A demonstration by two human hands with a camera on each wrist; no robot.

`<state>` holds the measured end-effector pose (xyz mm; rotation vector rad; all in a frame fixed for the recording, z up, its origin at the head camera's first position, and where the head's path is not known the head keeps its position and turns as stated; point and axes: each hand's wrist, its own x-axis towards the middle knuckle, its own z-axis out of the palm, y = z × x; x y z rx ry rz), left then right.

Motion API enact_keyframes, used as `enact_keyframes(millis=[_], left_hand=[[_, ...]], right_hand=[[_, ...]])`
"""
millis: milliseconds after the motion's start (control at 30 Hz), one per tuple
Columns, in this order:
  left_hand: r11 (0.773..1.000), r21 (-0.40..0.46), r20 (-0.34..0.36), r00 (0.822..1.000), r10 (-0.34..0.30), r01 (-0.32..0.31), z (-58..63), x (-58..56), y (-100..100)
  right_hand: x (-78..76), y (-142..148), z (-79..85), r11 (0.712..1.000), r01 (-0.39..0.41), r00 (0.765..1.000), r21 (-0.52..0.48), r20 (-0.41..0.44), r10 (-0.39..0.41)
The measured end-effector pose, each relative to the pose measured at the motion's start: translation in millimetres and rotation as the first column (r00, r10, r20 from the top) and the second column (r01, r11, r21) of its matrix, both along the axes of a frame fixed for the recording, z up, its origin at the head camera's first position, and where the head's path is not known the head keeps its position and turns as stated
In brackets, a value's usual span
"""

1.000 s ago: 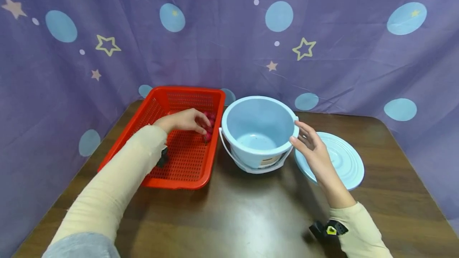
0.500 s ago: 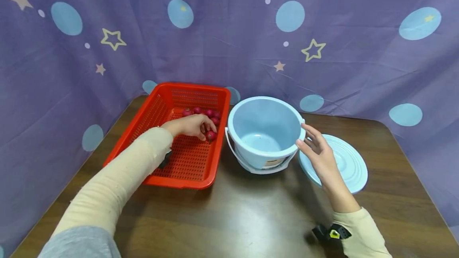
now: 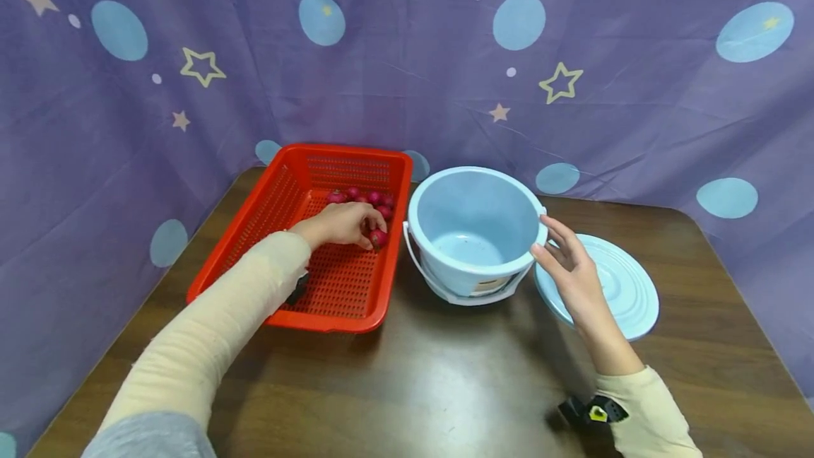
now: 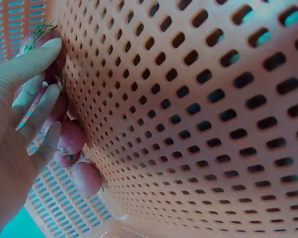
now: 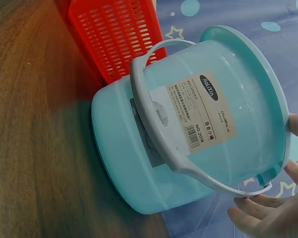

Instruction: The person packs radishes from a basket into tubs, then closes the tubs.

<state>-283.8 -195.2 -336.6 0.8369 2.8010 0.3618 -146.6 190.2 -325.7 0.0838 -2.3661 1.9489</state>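
Note:
In the red basket (image 3: 356, 316) my left hand (image 3: 343, 223) pinches a dark pink radish (image 3: 378, 238) between thumb and fingers. Seen from the left wrist, the thumb lies over this radish (image 4: 32, 43), which has a stringy green tuft, close to the perforated wall. More radishes (image 4: 87, 178) lie beyond the fingers along that wall. My right hand (image 3: 572, 274), its fingers spread, touches the outside of the rim of a light blue bucket (image 3: 477, 260). In the right wrist view its fingers (image 5: 253, 213) are beside the end of the bucket's handle (image 5: 159, 129).
A light blue lid (image 3: 626, 288) lies on the wooden table (image 3: 445, 387), right of the bucket and partly behind my right hand. The bucket stands close to the basket's right side. A purple patterned curtain (image 3: 394, 41) hangs along the table's back edge.
My left hand has closed its thumb and fingers on the front radish near the basket's right wall. The right hand keeps its place at the bucket rim; the head view has shifted slightly.

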Motion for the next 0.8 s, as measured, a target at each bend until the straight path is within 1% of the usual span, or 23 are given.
enact_keyframes(millis=[167, 300, 433, 667, 800], left_hand=[[0.997, 0.073, 0.047, 0.999, -0.027, 0.024, 2.7, -0.5, -4], [0.989, 0.141, 0.085, 0.995, -0.056, 0.044, 7.4, -0.5, -4], [0.980, 0.192, 0.119, 0.991, -0.066, 0.042, 12.9, 1.2, -1], [0.977, 0.214, 0.162, 0.986, -0.040, 0.005, 24.6, 6.1, 0], [0.975, 0.222, 0.149, 0.988, -0.030, -0.004, 33.4, 10.1, -5]], right_hand=[[1.0, -1, -0.8, 1.000, -0.001, 1.000, -0.014, 0.001, 0.001], [0.5, -1, -0.3, 1.000, 0.000, 1.000, -0.007, -0.008, 0.000], [1.1, 0, -1.5, 1.000, 0.007, 1.000, 0.000, -0.007, -0.007], [1.4, -1, -0.5, 1.000, 0.007, 1.000, -0.004, -0.013, -0.007], [1.0, -1, -0.2, 1.000, 0.004, 1.000, -0.005, -0.018, -0.004]])
